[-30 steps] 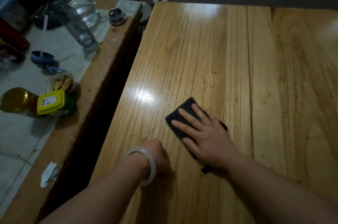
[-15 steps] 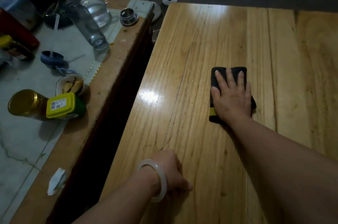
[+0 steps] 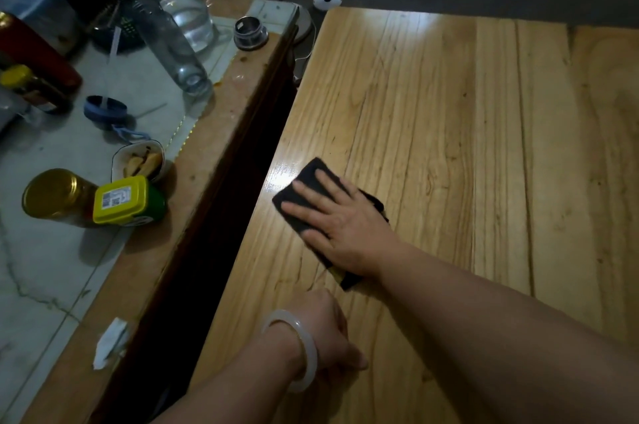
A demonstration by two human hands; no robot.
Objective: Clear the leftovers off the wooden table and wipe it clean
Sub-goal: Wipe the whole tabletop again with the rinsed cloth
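The right hand [image 3: 345, 230] lies flat on the black cloth [image 3: 306, 169], fingers straight and spread, pointing toward 10 o'clock and pressing the cloth onto the wooden table [image 3: 484, 147] near its left edge. The cloth shows beyond the fingertips at 10 o'clock, and at the wrist, toward 6 o'clock, a corner with a yellow edge pokes out. The left hand [image 3: 325, 337], a pale bangle [image 3: 297, 354] on its wrist, is clenched and rests on the table; the cloth sits at its 12 o'clock, near but apart. Nothing can be seen inside the fist. Half a second earlier the right hand and cloth were farther up the board, toward 1 o'clock, with the fingers pointing to 12. They have since swept back toward the left edge, while the left fist has stayed put.
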